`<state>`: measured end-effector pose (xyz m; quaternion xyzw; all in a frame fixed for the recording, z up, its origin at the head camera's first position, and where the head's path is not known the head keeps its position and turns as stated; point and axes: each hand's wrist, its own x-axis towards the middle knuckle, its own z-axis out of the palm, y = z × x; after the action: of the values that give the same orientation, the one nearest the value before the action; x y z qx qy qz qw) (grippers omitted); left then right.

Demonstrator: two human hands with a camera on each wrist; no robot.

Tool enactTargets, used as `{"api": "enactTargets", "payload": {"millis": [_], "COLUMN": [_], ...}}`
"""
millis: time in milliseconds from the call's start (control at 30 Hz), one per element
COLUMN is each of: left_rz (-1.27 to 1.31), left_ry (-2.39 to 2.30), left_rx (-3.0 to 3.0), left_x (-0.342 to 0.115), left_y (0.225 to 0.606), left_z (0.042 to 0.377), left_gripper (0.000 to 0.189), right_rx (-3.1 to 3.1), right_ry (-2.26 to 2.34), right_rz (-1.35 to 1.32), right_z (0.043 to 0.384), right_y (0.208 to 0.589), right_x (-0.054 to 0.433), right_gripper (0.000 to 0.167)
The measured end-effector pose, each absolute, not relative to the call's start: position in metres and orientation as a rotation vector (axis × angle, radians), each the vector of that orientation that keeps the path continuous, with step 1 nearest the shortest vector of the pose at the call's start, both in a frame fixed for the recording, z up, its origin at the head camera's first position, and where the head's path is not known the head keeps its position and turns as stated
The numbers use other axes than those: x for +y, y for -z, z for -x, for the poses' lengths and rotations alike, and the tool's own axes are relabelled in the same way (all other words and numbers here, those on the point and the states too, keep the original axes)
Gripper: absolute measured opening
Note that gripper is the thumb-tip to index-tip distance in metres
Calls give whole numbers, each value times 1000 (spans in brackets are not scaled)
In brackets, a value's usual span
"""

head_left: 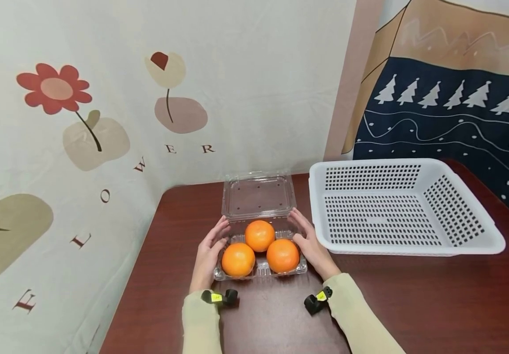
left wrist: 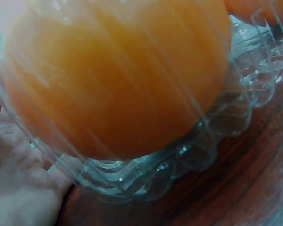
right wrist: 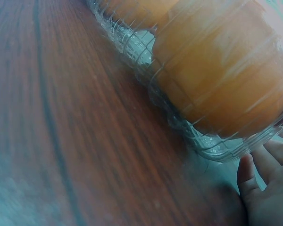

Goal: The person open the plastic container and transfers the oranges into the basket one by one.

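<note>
A clear plastic clamshell box (head_left: 263,270) lies on the table with its lid (head_left: 259,195) folded back, away from the person. Three oranges sit in its base: one at the back (head_left: 260,235), one front left (head_left: 238,259), one front right (head_left: 283,255). My left hand (head_left: 210,253) lies along the box's left side, fingers extended forward. Along the right side is my right hand (head_left: 315,248), its fingers also extended. In the right wrist view, fingertips (right wrist: 245,165) are at the box's wall. The left wrist view shows an orange (left wrist: 118,80) through the plastic, with the palm beside it.
A white perforated plastic basket (head_left: 382,248) stands to the right of the box. The dark red wooden table (head_left: 165,275) meets a printed cloth (head_left: 258,88) at the back and left. A camera is strapped on each wrist.
</note>
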<state>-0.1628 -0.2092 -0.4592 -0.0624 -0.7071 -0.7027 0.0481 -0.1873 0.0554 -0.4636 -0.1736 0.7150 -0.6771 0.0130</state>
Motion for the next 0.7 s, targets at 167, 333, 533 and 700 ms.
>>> {"api": "enactTargets", "payload": {"millis": [167, 333, 533, 700], "left_rz": [191, 171, 162, 163], "left_ry": [2152, 2151, 2147, 2138], "left_rx": [-2155, -2165, -2166, -2174], "left_x": [-210, -210, -210, -209], "left_y": [460, 460, 460, 459], "left_z": [163, 163, 162, 162], "left_gripper": [42, 42, 43, 42], "right_rx": [2223, 2212, 2207, 2218], "right_ry": [2114, 2115, 2124, 2124], "right_rz": [532, 535, 546, 555], "right_z": [187, 186, 187, 186], "right_y": [464, 465, 465, 464], "right_x": [56, 56, 55, 56], "right_gripper": [60, 60, 59, 60]}}
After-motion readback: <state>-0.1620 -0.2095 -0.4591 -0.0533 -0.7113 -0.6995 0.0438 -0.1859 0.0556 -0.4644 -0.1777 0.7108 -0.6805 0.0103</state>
